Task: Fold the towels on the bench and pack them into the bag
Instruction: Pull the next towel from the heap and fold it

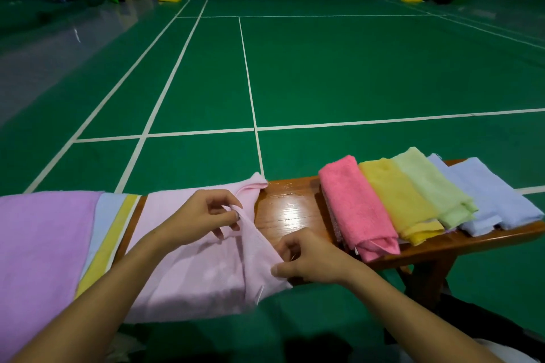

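Pale pink towel (188,259) pinched by left hand (203,215) and right hand (306,259).

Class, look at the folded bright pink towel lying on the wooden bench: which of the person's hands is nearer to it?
Right. The right hand pinches the pale pink towel just left of the folded bright pink towel; the left hand holds the same cloth farther left.

Green court floor (324,68); white lines (250,91)

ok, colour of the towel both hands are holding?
Pale pink towel, pinched by the left hand and right hand. Head view.
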The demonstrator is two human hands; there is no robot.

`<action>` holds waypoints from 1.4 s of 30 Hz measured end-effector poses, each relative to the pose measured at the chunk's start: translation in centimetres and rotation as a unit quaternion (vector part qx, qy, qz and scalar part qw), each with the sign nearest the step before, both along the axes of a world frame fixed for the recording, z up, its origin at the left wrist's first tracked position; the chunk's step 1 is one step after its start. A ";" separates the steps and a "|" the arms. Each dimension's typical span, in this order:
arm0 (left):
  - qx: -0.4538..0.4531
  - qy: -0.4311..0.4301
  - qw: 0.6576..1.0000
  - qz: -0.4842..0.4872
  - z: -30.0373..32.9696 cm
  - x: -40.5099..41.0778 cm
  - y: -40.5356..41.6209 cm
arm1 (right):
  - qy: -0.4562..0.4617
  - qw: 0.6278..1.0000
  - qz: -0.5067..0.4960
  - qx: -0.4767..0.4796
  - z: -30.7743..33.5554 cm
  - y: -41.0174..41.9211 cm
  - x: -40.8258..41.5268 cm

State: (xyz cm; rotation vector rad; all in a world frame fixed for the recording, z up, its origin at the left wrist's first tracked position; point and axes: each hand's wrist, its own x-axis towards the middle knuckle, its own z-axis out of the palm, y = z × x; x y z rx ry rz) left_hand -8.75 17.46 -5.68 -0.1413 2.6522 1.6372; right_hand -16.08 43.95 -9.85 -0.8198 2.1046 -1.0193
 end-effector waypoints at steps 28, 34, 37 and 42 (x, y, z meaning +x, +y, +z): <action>0.126 0.049 0.991 -0.001 2.1 4.1 -3.1 | 0.043 0.958 -0.109 -0.263 0.1 -8.8 -2.7; -0.025 0.085 0.994 0.058 1.2 4.3 -4.9 | 0.168 0.962 -0.092 -0.195 0.9 -7.7 -4.6; -0.173 0.157 0.971 0.060 1.3 4.2 -5.3 | 0.247 0.953 -0.078 -0.155 2.4 -7.0 -5.4; -0.317 0.210 0.919 0.107 3.3 3.4 -6.1 | 0.365 0.913 -0.099 -0.152 6.3 -6.7 -5.2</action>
